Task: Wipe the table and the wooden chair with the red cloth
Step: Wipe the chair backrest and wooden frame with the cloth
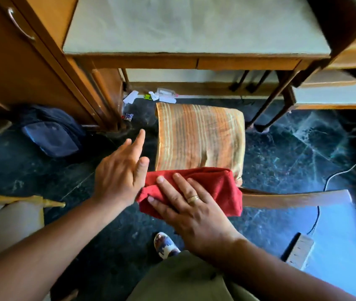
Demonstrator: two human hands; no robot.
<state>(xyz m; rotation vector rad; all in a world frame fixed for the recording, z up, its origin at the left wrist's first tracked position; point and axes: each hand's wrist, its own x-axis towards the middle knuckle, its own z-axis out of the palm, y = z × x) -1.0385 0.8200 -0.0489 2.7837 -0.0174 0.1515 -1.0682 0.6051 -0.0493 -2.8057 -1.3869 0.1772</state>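
The red cloth (218, 187) lies folded over the left end of the wooden chair's curved backrest (292, 198). My right hand (192, 209) presses flat on the cloth, fingers spread, a ring on one finger. To the cloth's left hovers my left hand (120, 170), fingers apart, its thumb touching the cloth's edge; it holds nothing. Beyond the backrest is the chair's seat with a striped orange cushion (198, 137). At the top of the view stands the table (194, 27), with a pale top and a wooden frame.
A wooden cupboard (31, 61) stands to the left of the table. A dark blue backpack (53, 131) lies on the dark marble floor by it. Paper litter (151, 96) sits under the table. A cable (335, 177) runs along the floor at right. My shoe (165, 244) is below.
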